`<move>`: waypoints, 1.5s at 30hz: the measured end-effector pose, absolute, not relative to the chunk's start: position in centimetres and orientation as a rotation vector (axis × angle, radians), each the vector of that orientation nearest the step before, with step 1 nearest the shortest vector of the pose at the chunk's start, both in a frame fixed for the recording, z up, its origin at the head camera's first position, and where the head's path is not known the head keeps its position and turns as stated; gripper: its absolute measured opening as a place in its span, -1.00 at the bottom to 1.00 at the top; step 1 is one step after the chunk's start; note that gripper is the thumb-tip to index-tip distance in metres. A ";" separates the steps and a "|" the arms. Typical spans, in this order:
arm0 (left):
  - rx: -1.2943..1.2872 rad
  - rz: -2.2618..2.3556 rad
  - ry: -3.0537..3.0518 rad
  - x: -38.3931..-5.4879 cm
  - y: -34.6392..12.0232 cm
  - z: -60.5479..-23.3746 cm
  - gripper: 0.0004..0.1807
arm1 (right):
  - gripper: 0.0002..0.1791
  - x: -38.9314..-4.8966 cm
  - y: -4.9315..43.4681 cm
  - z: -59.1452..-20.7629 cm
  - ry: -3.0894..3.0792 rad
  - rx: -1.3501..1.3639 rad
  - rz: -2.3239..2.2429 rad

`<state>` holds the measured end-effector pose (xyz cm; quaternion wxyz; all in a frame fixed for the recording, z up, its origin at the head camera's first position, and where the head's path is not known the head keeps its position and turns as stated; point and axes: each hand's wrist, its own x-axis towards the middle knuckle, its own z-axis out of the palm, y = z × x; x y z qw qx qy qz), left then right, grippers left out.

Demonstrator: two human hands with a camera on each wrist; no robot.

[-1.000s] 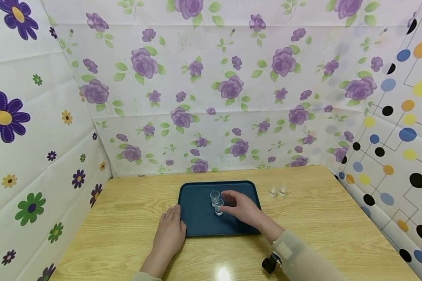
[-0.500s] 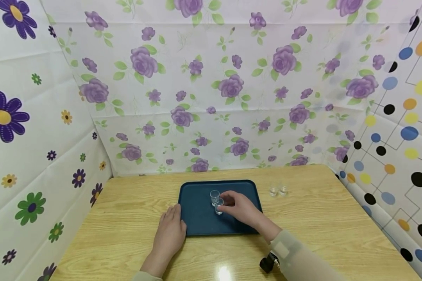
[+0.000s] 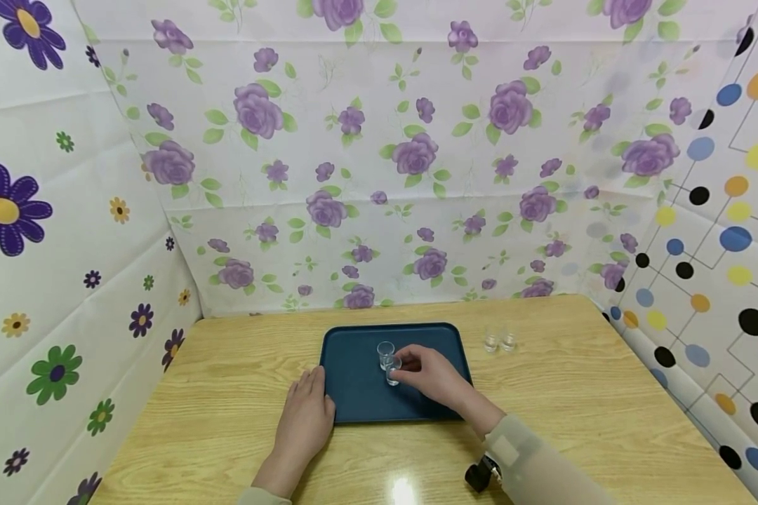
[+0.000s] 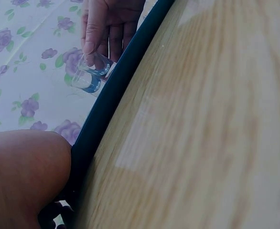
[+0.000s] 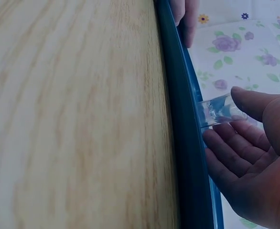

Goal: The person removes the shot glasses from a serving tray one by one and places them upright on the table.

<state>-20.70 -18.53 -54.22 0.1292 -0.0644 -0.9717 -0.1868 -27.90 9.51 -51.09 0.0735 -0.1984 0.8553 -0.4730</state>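
A dark blue tray [image 3: 354, 400] lies on the wooden table with two small clear shot glasses on it. My right hand [image 3: 432, 375] reaches over the tray's right side and pinches the nearer shot glass [image 3: 392, 367] between thumb and fingers. In the right wrist view my thumb lies at the rim of this upright glass [image 5: 216, 110]. Just behind it stands the farther shot glass [image 3: 385, 350], partly overlapped by the nearer one. My left hand [image 3: 306, 414] rests along the tray's left edge, its fingers relaxed against the rim.
Two more clear glasses [image 3: 500, 341] stand side by side on the table, right of the tray. Patterned cloth walls [image 3: 379, 238] rise behind the table and at both sides. A black wrist device [image 3: 480, 474] hangs below the right sleeve.
My right thumb and fingers have drawn in slightly to the left, onto the nearer glass. The left hand, tray and glasses stay in place.
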 end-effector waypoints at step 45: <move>-0.189 -0.543 -2.819 -20.6 -18.5 -54.1 -0.39 | -0.72 -26.6 16.2 -49.4 2.713 -0.337 -1.573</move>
